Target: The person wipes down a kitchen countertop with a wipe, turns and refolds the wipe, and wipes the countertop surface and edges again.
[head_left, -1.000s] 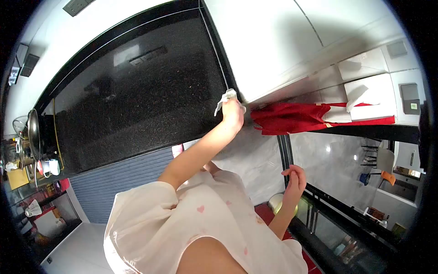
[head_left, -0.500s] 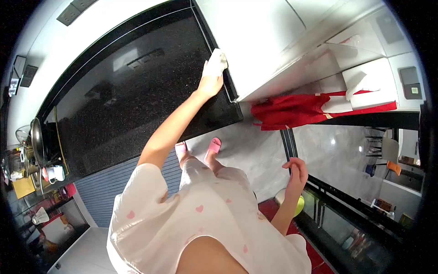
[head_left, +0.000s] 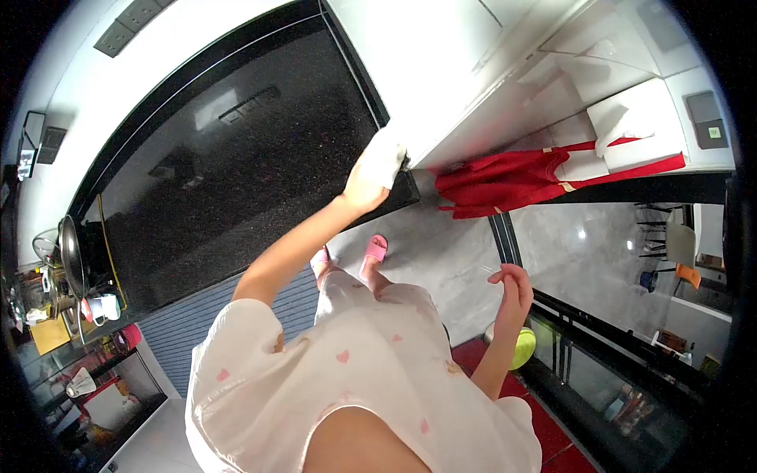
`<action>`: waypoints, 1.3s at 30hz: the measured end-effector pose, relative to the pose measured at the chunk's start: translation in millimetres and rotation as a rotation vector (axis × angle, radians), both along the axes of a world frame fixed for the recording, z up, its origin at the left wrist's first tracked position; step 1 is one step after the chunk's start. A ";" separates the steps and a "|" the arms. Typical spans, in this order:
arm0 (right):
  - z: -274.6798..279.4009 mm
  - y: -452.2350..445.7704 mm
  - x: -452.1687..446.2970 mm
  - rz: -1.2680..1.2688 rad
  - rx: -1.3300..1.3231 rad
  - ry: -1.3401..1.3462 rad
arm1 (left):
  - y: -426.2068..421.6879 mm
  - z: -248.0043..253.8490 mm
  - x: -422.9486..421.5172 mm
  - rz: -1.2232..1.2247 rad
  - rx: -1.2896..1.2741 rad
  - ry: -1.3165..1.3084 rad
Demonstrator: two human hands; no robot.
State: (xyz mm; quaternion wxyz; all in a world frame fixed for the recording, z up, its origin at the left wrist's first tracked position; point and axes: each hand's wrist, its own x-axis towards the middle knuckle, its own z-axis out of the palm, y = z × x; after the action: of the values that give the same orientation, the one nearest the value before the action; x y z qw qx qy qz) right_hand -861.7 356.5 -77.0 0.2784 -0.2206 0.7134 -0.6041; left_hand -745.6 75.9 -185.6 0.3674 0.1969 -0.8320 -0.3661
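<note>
My left hand [head_left: 369,183] reaches out over the end of the black countertop [head_left: 236,165]. It holds a white cloth [head_left: 388,158] against the raised black edge, near the corner by the white wall panel. The fingers lie partly hidden by the cloth. Lower right, my right hand [head_left: 512,288] hangs in the air over the floor, with its fingers loosely bent and apart and nothing visible in it.
A red apron [head_left: 505,185] hangs at the right beside white tiles [head_left: 631,118]. Pans [head_left: 72,256] and cups stand at the counter's far left. A yellow-green round object [head_left: 523,348] is below my right hand. Glass-fronted black framing [head_left: 583,363] runs along the lower right.
My left hand with the cloth has gone up along the counter's edge, then back down toward the corner. My right hand has barely moved. The view has shifted a little.
</note>
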 end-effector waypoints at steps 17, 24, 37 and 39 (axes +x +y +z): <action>-10.4 -35.4 8.1 0.082 -0.078 -0.033 | -60.2 65.4 98.2 -0.019 1.383 0.943; 1.5 -108.8 51.0 0.255 -0.101 -0.081 | -65.7 107.6 215.9 0.290 0.908 0.769; 7.7 -271.8 284.7 0.624 -0.179 -0.233 | -114.0 91.7 525.3 0.601 1.087 1.096; 15.2 -296.7 340.8 0.659 -0.109 -0.186 | -129.1 89.8 580.9 0.633 1.127 1.088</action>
State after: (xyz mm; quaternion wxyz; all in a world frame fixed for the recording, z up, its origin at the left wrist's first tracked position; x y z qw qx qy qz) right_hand -520.9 59.9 -61.8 0.5101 -0.3976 0.5422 -0.5364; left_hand -164.7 -53.2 -95.7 0.6489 0.3710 -0.1376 -0.6499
